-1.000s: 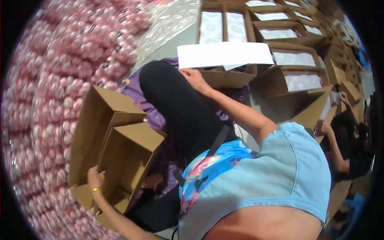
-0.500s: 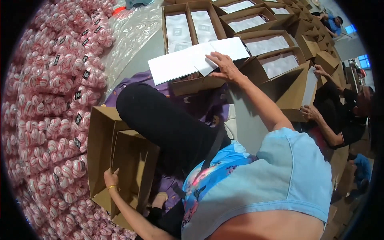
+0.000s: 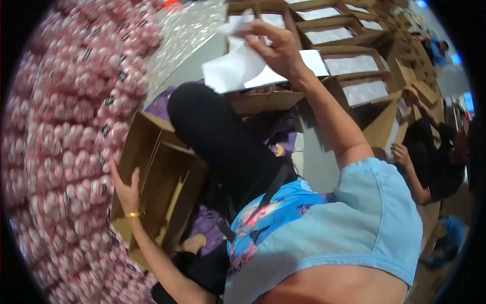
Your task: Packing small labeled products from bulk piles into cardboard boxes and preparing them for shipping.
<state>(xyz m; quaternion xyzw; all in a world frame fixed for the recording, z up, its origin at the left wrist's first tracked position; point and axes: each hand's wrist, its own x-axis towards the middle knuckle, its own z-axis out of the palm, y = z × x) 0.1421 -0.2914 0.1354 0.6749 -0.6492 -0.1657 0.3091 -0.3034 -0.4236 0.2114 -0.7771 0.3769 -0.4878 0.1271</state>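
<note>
Hanging white sheet point(image 3: 238, 26): crumpled, blurred, raised above the left end of the white panel.
Right hand point(image 3: 278, 49): thumb and fingers pinched on that sheet.
White panel point(image 3: 315, 62): across the top of the near carton point(image 3: 268, 103).
Left hand point(image 3: 126, 191): fingers spread, grasping nothing, at the left edge of the open carton point(image 3: 172, 169); contact cannot be told.
Striped bundles point(image 3: 66, 147): pink and white, massed left of the open carton.
Filled cartons point(image 3: 335, 96): rows beyond the panel's right end.

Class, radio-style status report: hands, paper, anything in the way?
Right hand raised, gripping white paper. Left hand open at brown carton, contact unclear. Bent knee between hands.
</note>
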